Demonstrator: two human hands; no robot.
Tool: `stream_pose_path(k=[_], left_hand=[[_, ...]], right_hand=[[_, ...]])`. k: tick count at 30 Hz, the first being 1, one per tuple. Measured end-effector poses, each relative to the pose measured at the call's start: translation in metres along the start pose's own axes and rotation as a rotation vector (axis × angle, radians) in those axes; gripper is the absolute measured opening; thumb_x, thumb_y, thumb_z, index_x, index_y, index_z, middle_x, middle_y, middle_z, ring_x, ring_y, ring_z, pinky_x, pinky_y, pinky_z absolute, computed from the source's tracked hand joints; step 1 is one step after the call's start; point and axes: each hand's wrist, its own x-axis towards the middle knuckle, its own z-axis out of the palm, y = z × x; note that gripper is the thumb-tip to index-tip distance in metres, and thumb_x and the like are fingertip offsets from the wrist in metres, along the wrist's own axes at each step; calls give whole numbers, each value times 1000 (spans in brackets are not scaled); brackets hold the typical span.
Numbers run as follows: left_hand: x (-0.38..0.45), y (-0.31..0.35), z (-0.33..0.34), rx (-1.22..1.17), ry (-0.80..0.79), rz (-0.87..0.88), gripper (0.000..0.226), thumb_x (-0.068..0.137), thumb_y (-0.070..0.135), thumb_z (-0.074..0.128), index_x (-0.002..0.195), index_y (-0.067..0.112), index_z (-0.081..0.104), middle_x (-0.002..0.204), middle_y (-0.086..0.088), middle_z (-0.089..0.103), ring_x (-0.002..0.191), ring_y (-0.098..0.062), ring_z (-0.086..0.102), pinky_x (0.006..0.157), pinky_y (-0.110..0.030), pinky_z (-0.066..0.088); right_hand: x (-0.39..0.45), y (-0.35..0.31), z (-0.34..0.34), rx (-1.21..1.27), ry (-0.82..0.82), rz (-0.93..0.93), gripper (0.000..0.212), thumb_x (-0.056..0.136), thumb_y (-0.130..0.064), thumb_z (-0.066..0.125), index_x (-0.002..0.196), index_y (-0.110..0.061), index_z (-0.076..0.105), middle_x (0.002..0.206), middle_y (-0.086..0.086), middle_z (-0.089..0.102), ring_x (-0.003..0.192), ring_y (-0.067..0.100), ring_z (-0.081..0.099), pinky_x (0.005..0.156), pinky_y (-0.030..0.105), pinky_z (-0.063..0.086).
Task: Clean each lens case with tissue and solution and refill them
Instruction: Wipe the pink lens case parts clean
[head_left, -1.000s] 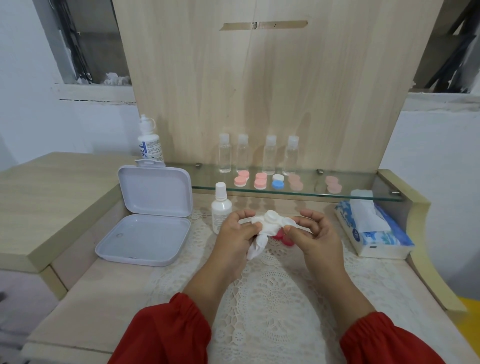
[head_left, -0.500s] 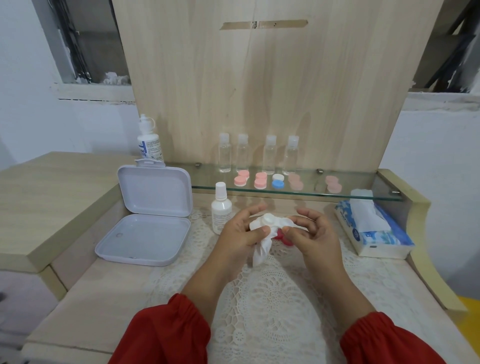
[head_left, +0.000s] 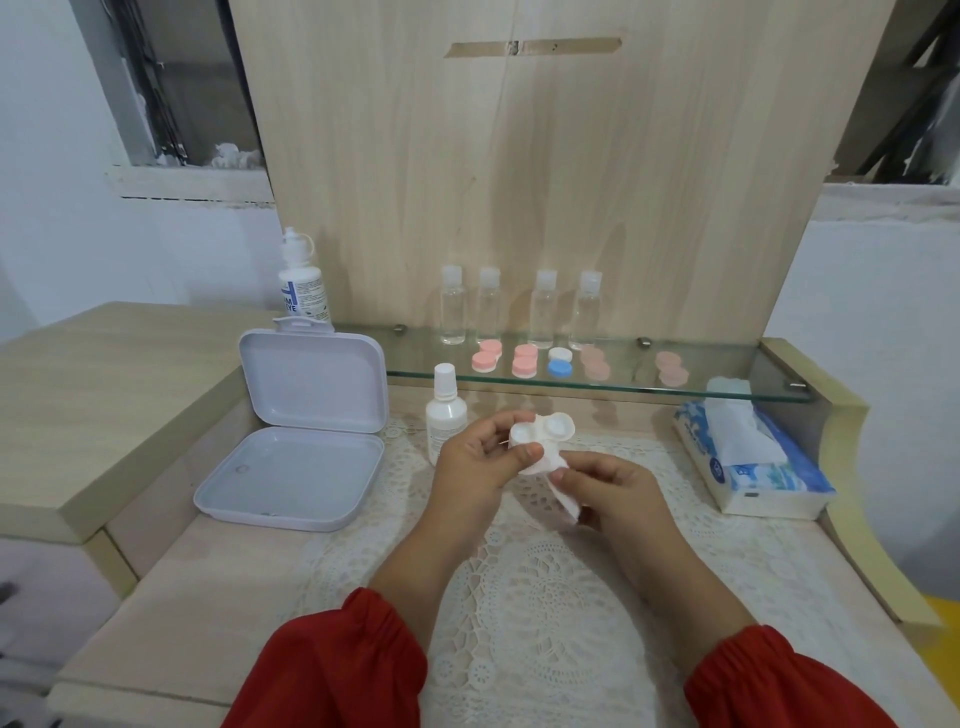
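My left hand (head_left: 480, 470) pinches a white double-well lens case (head_left: 543, 430) at its left end, held above the lace mat with both open wells facing up. My right hand (head_left: 610, 491) grips a crumpled white tissue (head_left: 553, 478) that hangs just under the case. A small white solution bottle (head_left: 445, 418) stands left of my hands. Several closed lens cases, pink ones (head_left: 486, 356) and one blue-and-white (head_left: 560, 362), lie on the glass shelf (head_left: 727, 384). A bigger solution bottle (head_left: 301, 286) stands at the shelf's left end.
An open white hinged box (head_left: 291, 467) lies to the left. A blue tissue box (head_left: 753, 462) sits on the right. Several clear small bottles (head_left: 519, 309) line the back of the shelf. A raised wooden ledge (head_left: 78, 405) borders the left side.
The tissue was wrapped over the case and held by both hands. Now my right hand has drawn the tissue down and away, and the case's wells are bare in my left hand.
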Motion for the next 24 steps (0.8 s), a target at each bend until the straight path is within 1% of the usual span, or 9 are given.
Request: stream_pose_path(k=[2, 3, 6, 7, 10, 13, 16, 20, 24], left_hand=[[1, -1, -2, -7, -28, -8, 29, 83, -4, 67, 107, 11, 68, 101, -4, 74, 94, -16, 70, 78, -24, 54], [1, 0, -2, -7, -50, -8, 28, 82, -5, 66, 107, 10, 69, 102, -4, 74, 95, -16, 70, 79, -23, 54], [-1, 0, 1, 17, -111, -5, 28, 82, -7, 66, 105, 9, 70, 101, -1, 74, 95, -12, 69, 80, -21, 53], [-2, 0, 1, 34, -125, -4, 29, 81, -8, 67, 105, 8, 70, 100, -1, 74, 94, -11, 69, 79, -20, 53], [-2, -1, 1, 82, -142, -3, 29, 80, -8, 68, 103, 9, 70, 100, -2, 74, 93, -11, 69, 79, -20, 53], [-1, -1, -3, 139, -152, -2, 29, 79, -7, 69, 102, 11, 71, 101, -4, 73, 93, -11, 68, 79, -20, 53], [-2, 0, -4, 183, -179, -6, 29, 79, -9, 69, 104, 4, 71, 96, -5, 72, 85, -7, 68, 74, -17, 52], [-3, 1, -3, 180, -196, 3, 29, 80, -9, 67, 107, 1, 69, 100, -9, 72, 87, -9, 69, 76, -19, 53], [-4, 0, -3, 157, -182, 7, 29, 80, -9, 68, 102, 9, 71, 97, -7, 73, 88, -10, 69, 77, -20, 54]], right_hand=[[2, -1, -4, 85, 21, 5, 16, 84, 3, 63, 98, 3, 71, 99, 31, 67, 91, 43, 65, 92, 55, 50], [3, -2, -6, 103, 34, 5, 17, 85, 2, 61, 98, 3, 71, 100, 31, 68, 89, 39, 66, 91, 52, 51], [6, -6, -11, 204, 40, 10, 22, 89, 1, 56, 108, 6, 66, 104, 24, 70, 90, 29, 70, 80, 33, 59], [7, -7, -12, 255, 24, 23, 24, 89, -1, 55, 110, 7, 64, 106, 23, 69, 92, 28, 71, 78, 31, 59], [7, -10, -14, 365, -32, 89, 27, 93, -6, 51, 114, 7, 62, 111, 23, 68, 97, 28, 70, 81, 33, 58], [6, -13, -15, 406, -119, 165, 32, 94, -14, 49, 115, 8, 60, 114, 26, 66, 98, 30, 69, 85, 35, 56], [5, -13, -14, 349, -118, 156, 28, 94, -9, 48, 112, 9, 60, 109, 25, 67, 91, 27, 71, 77, 30, 59], [5, -13, -14, 366, -62, 140, 22, 92, -2, 49, 105, 10, 62, 94, 23, 71, 77, 25, 72, 60, 25, 59], [6, -11, -13, 347, -7, 128, 22, 85, -3, 57, 102, 8, 65, 92, 22, 71, 71, 24, 72, 59, 25, 59]])
